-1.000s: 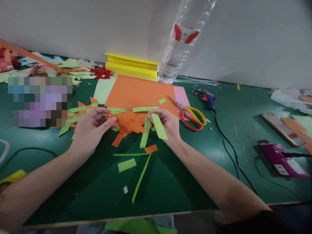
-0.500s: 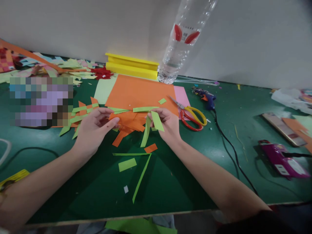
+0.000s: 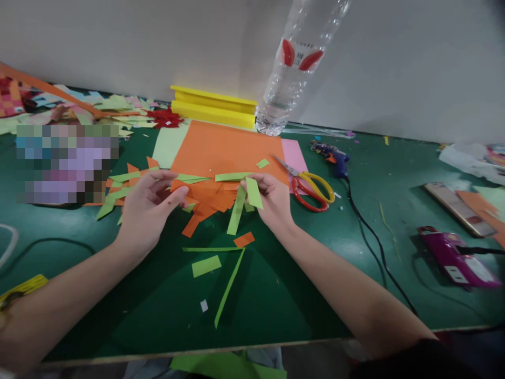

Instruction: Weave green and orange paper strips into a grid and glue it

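My left hand [image 3: 148,210] pinches the end of an orange paper strip [image 3: 182,188] between thumb and fingers, at the left side of a loose pile of orange strips [image 3: 211,202]. In my right hand [image 3: 272,202] is a bent light-green paper strip [image 3: 254,193], with green tails hanging below the fingers. Another flat green strip [image 3: 231,177] lies just left of those fingertips. Behind the pile is a large orange sheet [image 3: 229,145]. Partly hidden behind my left hand is a woven piece of orange and green strips [image 3: 118,192].
Scissors [image 3: 311,189] with red and yellow handles lie right of my right hand. Beyond them are a blue glue gun [image 3: 333,158] with a black cord, a phone [image 3: 457,208] and a purple power strip [image 3: 460,258]. A tall plastic bottle [image 3: 280,100] stands behind. Thin green scraps [image 3: 231,289] lie in front.
My left hand has shifted slightly left and the orange strip end has moved with it. The bent green strip in my right hand has tilted a little; the rest is still.
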### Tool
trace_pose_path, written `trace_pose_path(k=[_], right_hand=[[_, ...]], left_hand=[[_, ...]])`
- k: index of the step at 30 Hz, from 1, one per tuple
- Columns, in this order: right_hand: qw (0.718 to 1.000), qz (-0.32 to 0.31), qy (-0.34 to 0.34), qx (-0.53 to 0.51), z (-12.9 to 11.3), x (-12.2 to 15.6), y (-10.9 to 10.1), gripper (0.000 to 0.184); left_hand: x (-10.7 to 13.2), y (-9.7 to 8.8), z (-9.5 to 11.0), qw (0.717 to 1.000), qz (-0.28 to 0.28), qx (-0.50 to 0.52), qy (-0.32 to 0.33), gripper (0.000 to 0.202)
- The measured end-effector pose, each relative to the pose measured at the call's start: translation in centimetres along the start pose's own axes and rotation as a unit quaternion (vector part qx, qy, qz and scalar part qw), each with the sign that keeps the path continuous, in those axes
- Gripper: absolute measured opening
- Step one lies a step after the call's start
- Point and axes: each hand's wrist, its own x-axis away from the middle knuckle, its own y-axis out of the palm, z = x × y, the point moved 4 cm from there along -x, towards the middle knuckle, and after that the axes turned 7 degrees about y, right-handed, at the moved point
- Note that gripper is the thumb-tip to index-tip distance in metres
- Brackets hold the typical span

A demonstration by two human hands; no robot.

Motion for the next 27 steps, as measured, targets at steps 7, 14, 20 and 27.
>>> trace_pose_path(k=[7,14,20,27], right_hand=[[1.0,-0.014,0.007,0.005,-0.3,0.2,0.4,0.021],[0.999,-0.032,0.021,-0.031,-0.4,0.4,0.8,0.023],[0.998,-0.037,0.011,-0.039,-0.3,0.5,0.8,0.022],[0.998,-0.02,0.035,-0.052,-0.3,0.7,1.4,0.03]], left_hand=[[0.2,0.4,0.0,0.999,-0.022,-0.036,-0.016,0.031],[0.4,0.7,0.4,0.996,-0.045,-0.076,-0.018,0.029],[0.4,1.0,0.5,0.994,-0.065,-0.09,-0.019,0.031],[0.5,1.1,0.0,0.992,-0.08,-0.096,-0.03,0.03]])
